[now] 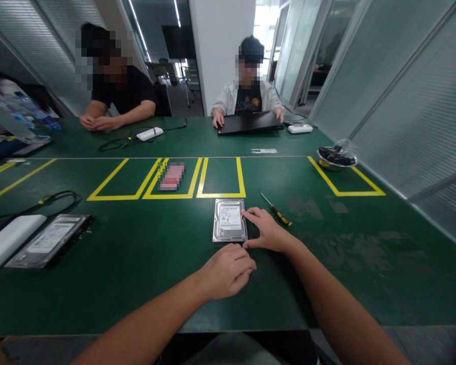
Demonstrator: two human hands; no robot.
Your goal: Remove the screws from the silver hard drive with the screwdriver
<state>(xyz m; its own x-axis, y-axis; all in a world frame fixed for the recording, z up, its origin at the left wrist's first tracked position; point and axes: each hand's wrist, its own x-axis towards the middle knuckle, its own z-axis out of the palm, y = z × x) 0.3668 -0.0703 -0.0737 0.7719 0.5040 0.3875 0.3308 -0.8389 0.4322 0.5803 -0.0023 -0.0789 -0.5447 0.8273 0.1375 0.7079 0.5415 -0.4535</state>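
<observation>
A silver hard drive [230, 220] with a white label lies flat on the green table in front of me. My right hand [268, 229] is open at its right side, index finger touching the right edge and thumb by the lower right corner. Just below the drive's near edge is my left hand [228, 271], its fingers curled inward; whatever they may hold is hidden. A screwdriver [276, 209] with a black and yellow handle rests to the right of the drive, beyond my right hand.
Yellow tape outlines [221, 194] mark the table, one around a pink blurred object [172, 176]. At left lie another hard drive [51, 239] and a white power strip [13, 238]. A bowl of dark items [336, 158] stands at right. Two people sit opposite, one holding a black panel [251, 123].
</observation>
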